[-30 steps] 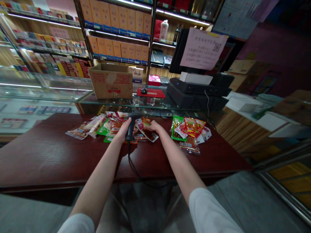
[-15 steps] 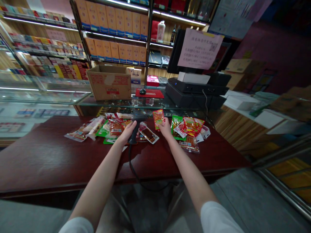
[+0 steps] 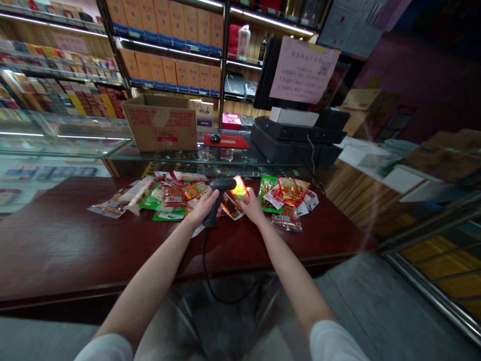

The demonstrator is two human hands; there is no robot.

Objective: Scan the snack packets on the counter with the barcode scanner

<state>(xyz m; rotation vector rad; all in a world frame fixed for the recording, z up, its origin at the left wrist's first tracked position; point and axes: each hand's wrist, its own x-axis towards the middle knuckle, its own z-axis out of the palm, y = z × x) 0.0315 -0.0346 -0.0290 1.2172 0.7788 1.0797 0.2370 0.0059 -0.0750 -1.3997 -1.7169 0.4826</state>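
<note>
Snack packet, small and orange-red with a bright glare across its face, stands tilted up in the right hand, pinched between thumb and fingers just above the dark red surface. The left hand is closed around the grip of a black barcode scanner, whose head lies nearly level and points toward the packet, just beside it. A black cord runs down from the base of the scanner's grip, over the front edge of the surface, and hangs in a loop below it.

Other sealed packets lie on the surface in two loose groups, one of red, green and clear wrappers to the left of the hands and a green and red one to the right. A flat packet lies directly below the held one, between the hands.

Beyond the surface, a glass counter carries a cardboard box, a red mat with a mouse on it, and a black till with a pink notice fixed to its screen. Shelves of boxed goods stand behind.
</note>
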